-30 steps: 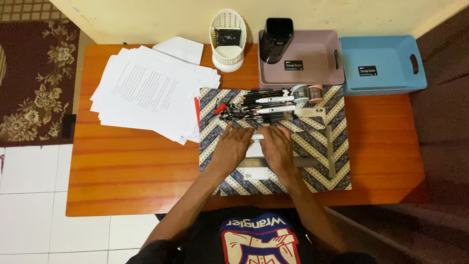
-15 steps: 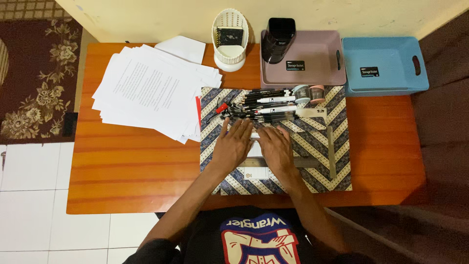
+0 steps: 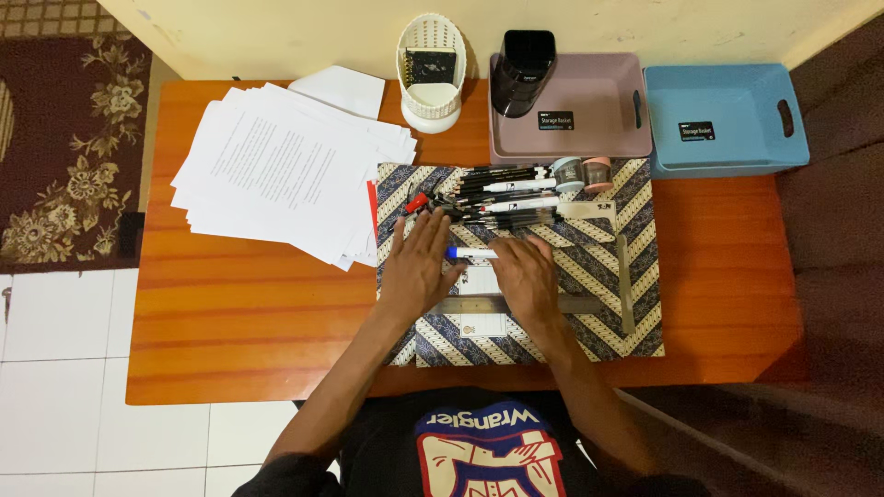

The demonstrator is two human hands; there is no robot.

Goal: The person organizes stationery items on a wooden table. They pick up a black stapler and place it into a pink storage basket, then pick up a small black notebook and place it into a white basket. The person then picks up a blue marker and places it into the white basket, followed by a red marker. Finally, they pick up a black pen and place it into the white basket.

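Taking the striped cloth (image 3: 589, 267) on the tabletop (image 3: 249, 313) as landmark: left of it lies a spread stack of papers (image 3: 276, 166). On the cloth, the left hand (image 3: 416, 267) rests flat, grip wide and empty. Just right of its fingertips lies a blue-capped white marker (image 3: 471, 252), touched by the right hand (image 3: 525, 281), whose grip I cannot tell. Pens (image 3: 497, 198) crowd the cloth's far edge.

A white marker with a blue cap (image 3: 471, 252) lies flat and crosswise on the striped cloth (image 3: 635, 276), cap end pointing left. It sits just near of the heap of pens, between the two hands; its right end is touching the right hand (image 3: 527, 281), its capped end beside the left hand (image 3: 416, 267).
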